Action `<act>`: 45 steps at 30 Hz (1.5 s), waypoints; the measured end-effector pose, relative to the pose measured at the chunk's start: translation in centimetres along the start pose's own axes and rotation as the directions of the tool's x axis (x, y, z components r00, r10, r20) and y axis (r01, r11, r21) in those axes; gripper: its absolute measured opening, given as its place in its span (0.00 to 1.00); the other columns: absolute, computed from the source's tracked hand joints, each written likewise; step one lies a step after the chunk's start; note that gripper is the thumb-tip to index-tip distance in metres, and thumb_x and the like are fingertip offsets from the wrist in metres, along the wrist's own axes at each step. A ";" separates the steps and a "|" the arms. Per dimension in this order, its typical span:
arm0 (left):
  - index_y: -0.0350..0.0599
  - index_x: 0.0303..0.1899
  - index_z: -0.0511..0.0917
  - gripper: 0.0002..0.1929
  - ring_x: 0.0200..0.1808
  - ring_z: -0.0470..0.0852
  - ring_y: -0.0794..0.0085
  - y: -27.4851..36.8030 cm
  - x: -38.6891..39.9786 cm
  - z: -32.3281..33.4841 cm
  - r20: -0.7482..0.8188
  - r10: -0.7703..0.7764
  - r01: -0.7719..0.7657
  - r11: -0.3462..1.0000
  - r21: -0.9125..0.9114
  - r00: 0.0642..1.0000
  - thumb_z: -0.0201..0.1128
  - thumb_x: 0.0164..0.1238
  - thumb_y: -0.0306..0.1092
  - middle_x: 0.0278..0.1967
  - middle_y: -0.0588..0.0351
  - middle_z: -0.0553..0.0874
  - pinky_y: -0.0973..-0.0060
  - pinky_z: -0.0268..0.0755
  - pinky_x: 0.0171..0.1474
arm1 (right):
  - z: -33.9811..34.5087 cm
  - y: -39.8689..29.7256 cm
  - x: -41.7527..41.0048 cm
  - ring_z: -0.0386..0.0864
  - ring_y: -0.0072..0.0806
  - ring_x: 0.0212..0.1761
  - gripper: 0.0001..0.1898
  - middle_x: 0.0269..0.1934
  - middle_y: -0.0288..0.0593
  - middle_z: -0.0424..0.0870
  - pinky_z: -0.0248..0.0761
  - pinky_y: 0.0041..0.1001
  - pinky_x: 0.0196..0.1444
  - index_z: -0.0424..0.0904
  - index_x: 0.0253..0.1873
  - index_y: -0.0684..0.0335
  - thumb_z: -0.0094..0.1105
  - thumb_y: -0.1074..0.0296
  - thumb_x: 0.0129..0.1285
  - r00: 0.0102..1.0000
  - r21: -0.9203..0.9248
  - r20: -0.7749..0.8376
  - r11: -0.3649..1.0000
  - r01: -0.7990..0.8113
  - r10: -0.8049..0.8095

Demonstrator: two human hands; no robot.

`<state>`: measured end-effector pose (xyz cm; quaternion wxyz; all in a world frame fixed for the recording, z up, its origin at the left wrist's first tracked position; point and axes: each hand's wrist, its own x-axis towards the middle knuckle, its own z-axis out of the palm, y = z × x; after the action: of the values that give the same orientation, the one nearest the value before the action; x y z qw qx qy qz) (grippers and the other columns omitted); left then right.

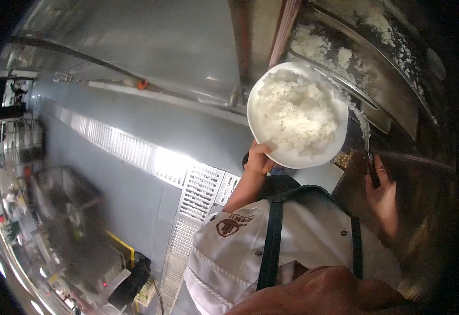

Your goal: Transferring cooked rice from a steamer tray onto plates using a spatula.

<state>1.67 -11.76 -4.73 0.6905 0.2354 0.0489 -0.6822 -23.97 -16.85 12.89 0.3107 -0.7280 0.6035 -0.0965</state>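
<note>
My left hand grips the near rim of a white dish, with the thumb over its edge. A large mound of cooked white rice fills most of the dish. In my right hand is the dark handle of a rice-coated serving utensil. Its blade reaches up past the dish's right edge, and the far end is hard to make out against the rice. Beyond the dish, a metal tray holds scattered clumps of rice.
Another metal tray with rice lies behind the first. Perforated metal drain covers cross the grey floor. On the left stand a dark, blurred bin-like container and a cluttered counter. A person's dark sleeve shows at lower left.
</note>
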 end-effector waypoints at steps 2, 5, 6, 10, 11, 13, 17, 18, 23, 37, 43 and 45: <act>0.32 0.53 0.59 0.34 0.47 0.71 0.51 -0.2 0.3 -0.1 -0.020 0.013 -0.013 0.999 -0.036 1.000 0.47 0.31 0.25 0.46 0.41 0.71 0.62 0.65 0.51 | -0.4 0.4 -0.2 0.70 0.38 0.49 0.28 0.49 0.53 0.70 0.61 0.27 0.51 0.63 0.57 0.59 0.50 0.84 0.47 0.978 -0.108 -0.002 0.972 0.208 -0.210; 0.31 0.52 0.59 0.34 0.47 0.71 0.51 0.2 0.1 0.2 -0.007 0.013 -0.013 1.000 -0.025 1.000 0.47 0.31 0.25 0.46 0.41 0.71 0.61 0.64 0.52 | -0.5 -1.5 0.1 0.71 0.30 0.45 0.26 0.45 0.49 0.72 0.61 0.22 0.47 0.63 0.56 0.64 0.49 0.85 0.49 0.939 -0.238 0.011 0.911 0.337 -0.345; 0.31 0.52 0.59 0.34 0.47 0.71 0.51 0.3 0.0 0.0 -0.009 0.014 -0.014 1.000 -0.027 1.000 0.47 0.31 0.25 0.46 0.41 0.71 0.61 0.64 0.52 | -0.5 -1.7 0.0 0.71 0.30 0.45 0.26 0.45 0.49 0.72 0.61 0.22 0.47 0.63 0.56 0.64 0.49 0.85 0.49 0.939 -0.238 0.014 0.911 0.338 -0.345; 0.32 0.52 0.60 0.33 0.47 0.71 0.52 0.2 0.0 -0.1 -0.040 -0.036 0.036 0.999 0.001 0.999 0.47 0.31 0.24 0.45 0.42 0.72 0.61 0.64 0.51 | 0.0 0.0 -1.6 0.72 0.38 0.44 0.29 0.46 0.51 0.72 0.64 0.26 0.45 0.61 0.58 0.60 0.50 0.85 0.46 0.945 -0.271 0.007 0.909 0.316 -0.326; 0.32 0.52 0.60 0.33 0.47 0.71 0.52 0.1 0.1 0.2 -0.023 -0.016 0.016 1.000 -0.022 1.000 0.47 0.31 0.24 0.45 0.42 0.72 0.61 0.64 0.51 | 0.3 0.7 -2.0 0.72 0.42 0.44 0.32 0.48 0.51 0.71 0.66 0.28 0.45 0.59 0.59 0.56 0.52 0.84 0.45 0.964 -0.301 0.037 0.917 0.261 -0.262; 0.32 0.52 0.60 0.33 0.47 0.71 0.52 0.2 -0.1 0.3 -0.019 -0.010 0.010 1.000 -0.023 1.000 0.47 0.31 0.23 0.45 0.42 0.72 0.61 0.64 0.51 | 0.7 0.5 -2.3 0.73 0.40 0.38 0.33 0.44 0.50 0.72 0.67 0.28 0.38 0.59 0.59 0.57 0.52 0.83 0.44 0.933 -0.380 0.054 0.857 0.349 -0.356; 0.33 0.52 0.60 0.33 0.47 0.71 0.52 0.4 -0.2 0.2 -0.021 -0.007 0.006 0.999 -0.052 1.000 0.46 0.32 0.23 0.46 0.42 0.71 0.61 0.65 0.51 | 1.4 0.7 -2.4 0.69 0.33 0.25 0.29 0.35 0.46 0.74 0.66 0.26 0.24 0.63 0.57 0.57 0.53 0.81 0.46 0.849 -0.456 0.014 0.752 0.475 -0.528; 0.33 0.52 0.60 0.33 0.47 0.71 0.52 0.4 -0.2 0.3 -0.018 -0.009 0.008 0.999 -0.048 1.000 0.46 0.32 0.23 0.46 0.42 0.71 0.61 0.65 0.51 | 1.6 0.9 -2.6 0.69 0.33 0.25 0.29 0.35 0.46 0.74 0.66 0.26 0.24 0.63 0.57 0.57 0.53 0.81 0.46 0.850 -0.456 0.009 0.754 0.472 -0.527; 0.32 0.52 0.59 0.32 0.46 0.72 0.52 1.0 -0.4 0.1 -0.016 -0.002 0.001 1.000 -0.011 1.000 0.46 0.32 0.23 0.46 0.42 0.71 0.62 0.65 0.51 | 3.1 2.7 -2.7 0.74 0.33 0.35 0.21 0.40 0.49 0.73 0.69 0.25 0.30 0.68 0.53 0.59 0.52 0.75 0.51 0.825 -0.698 0.124 0.542 0.468 -0.552; 0.34 0.54 0.57 0.34 0.46 0.72 0.52 2.3 -2.8 -0.9 0.013 -0.040 0.036 0.970 0.239 0.999 0.48 0.33 0.26 0.46 0.40 0.70 0.62 0.69 0.46 | -0.2 0.6 1.8 0.71 0.47 0.46 0.31 0.44 0.58 0.72 0.65 0.31 0.47 0.61 0.56 0.64 0.49 0.85 0.41 0.963 -0.053 -0.169 0.977 0.205 -0.211; 0.32 0.47 0.64 0.24 0.48 0.72 0.63 3.3 -4.3 2.4 0.539 0.029 -0.127 0.981 0.146 0.842 0.46 0.40 0.24 0.47 0.47 0.72 0.72 0.65 0.49 | 0.1 5.8 8.7 0.75 0.46 0.29 0.31 0.30 0.56 0.75 0.70 0.38 0.31 0.59 0.57 0.62 0.51 0.77 0.42 0.936 -0.488 -0.244 0.866 0.107 -0.253; 0.32 0.45 0.65 0.21 0.48 0.72 0.65 3.8 -5.0 0.3 0.121 0.083 -0.110 0.967 0.228 0.989 0.50 0.42 0.23 0.46 0.46 0.73 0.71 0.65 0.50 | 0.0 5.2 10.8 0.76 0.44 0.28 0.30 0.29 0.56 0.75 0.71 0.36 0.29 0.59 0.57 0.61 0.50 0.77 0.44 0.983 -0.610 -0.099 0.790 0.064 -0.156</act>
<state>4.98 -7.43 -1.52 0.6919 0.2790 -0.0819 -0.6608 -25.46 -27.39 7.41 0.0115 -0.8139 0.5801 0.0306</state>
